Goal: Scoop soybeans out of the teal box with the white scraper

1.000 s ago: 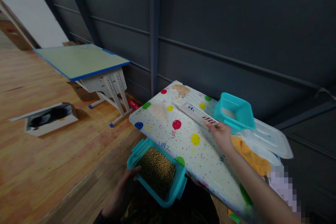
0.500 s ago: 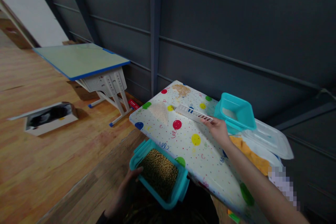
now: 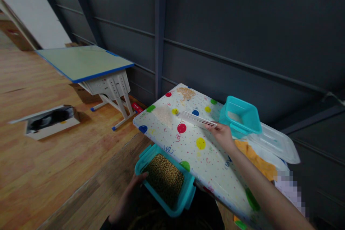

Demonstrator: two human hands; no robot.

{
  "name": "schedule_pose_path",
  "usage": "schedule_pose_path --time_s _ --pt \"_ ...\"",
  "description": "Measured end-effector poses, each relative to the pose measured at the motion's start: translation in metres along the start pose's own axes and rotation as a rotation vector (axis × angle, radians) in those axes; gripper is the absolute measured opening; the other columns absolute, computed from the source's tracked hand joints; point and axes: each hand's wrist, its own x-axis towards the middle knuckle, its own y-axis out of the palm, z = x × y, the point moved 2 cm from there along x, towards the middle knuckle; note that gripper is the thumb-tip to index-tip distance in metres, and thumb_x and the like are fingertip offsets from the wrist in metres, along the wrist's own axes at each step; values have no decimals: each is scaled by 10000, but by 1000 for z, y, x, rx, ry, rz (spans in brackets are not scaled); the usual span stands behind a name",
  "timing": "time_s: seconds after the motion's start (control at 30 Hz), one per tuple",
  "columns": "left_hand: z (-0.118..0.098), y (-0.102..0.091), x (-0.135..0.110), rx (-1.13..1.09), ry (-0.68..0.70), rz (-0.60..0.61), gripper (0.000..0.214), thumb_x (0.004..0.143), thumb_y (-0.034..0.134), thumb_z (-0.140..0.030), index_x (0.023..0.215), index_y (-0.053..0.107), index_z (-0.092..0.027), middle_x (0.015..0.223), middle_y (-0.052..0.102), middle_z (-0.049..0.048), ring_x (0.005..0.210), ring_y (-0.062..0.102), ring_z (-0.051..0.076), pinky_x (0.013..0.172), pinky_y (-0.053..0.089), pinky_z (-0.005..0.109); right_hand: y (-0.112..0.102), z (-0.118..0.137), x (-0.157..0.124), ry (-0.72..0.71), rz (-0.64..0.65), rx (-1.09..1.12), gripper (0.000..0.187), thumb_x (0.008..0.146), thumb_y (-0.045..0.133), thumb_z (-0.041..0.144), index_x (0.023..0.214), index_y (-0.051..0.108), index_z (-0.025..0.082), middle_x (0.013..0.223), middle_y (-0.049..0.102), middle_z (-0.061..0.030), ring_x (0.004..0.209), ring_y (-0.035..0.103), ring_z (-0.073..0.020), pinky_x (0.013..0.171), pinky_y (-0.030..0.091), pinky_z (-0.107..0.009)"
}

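Container (image 3: 188,187) of teal plastic, filled with round yellowish beans (image 3: 167,174), is located at the near edge of the table (image 3: 215,169), above the person's dark-clothed lap. Left hand (image 3: 134,184) grips its left side, thumb over the rim; the remaining fingers are largely hidden. Whether the container touches the table edge cannot be determined.

Right hand (image 3: 220,134) is closed on one end of a white slotted strip (image 3: 195,119), which extends over the table away from the person. The strip's free end lies just beside a pile of white grains (image 3: 164,115); contact between strip and tabletop cannot be confirmed. A separate patch of tan grains (image 3: 186,92) is spread near the far corner.

The table carries a white covering printed with coloured balloons. A second teal container (image 3: 252,118) stands upright beyond the right hand, with some pale material at its bottom. A clear lid (image 3: 280,143) lies just beside it, near an orange cloth (image 3: 254,160).

A dark panelled wall (image 3: 229,54) runs behind the table. Well apart on the left are a blue-edged desk (image 3: 83,61) and, on the wood-look floor (image 3: 24,165), an open white box (image 3: 55,126) holding dark contents.
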Motion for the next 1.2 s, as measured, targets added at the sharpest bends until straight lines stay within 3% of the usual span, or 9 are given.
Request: schedule_pose_path --time_s 0.23,0.37,0.5,0.73,0.87,1.2 --pt "1 -4 3 64 19 -5 1015 863 994 -459 1739 539 -223 1319 908 153 1266 855 442 1086 681 549 0 6 -3 -5 -18 -16 632 829 846 838 944 945 224 859 891 -89 755 802 -316 668 657 -418" --pt "2 -7 6 71 11 -10 1027 842 1001 -488 1733 552 -244 1332 904 155 1285 847 449 1079 686 548 2 11 -4 -4 33 31 599 805 891 807 930 947 224 910 904 -104 804 826 -322 707 683 -427" --pt "4 -11 9 58 10 -11 1014 852 992 -485 1734 550 -248 1333 902 157 1323 832 456 1112 676 562 -2 10 -8 14 64 54 571 811 911 773 946 951 219 926 904 -113 811 820 -319 714 693 -444" --pt "2 -5 7 22 35 -4 1014 863 996 -415 1748 526 -260 1387 891 155 1312 838 452 1132 672 569 -12 2 -19 22 11 22 580 812 893 794 930 961 231 898 898 -104 769 811 -326 685 683 -449" --pt "3 -4 5 48 13 -28 985 907 960 -425 1751 505 -200 1308 910 168 1262 858 440 1112 680 560 -16 6 -32 -3 37 8 556 852 877 783 961 970 246 924 907 -105 785 836 -331 713 710 -457" --pt "1 1 1 62 93 -14 899 872 979 -429 1667 611 -224 1271 914 144 1243 857 446 1050 690 540 -15 29 -86 -27 155 -22 452 971 827 710 1102 974 303 1095 916 -90 961 914 -363 903 772 -493"
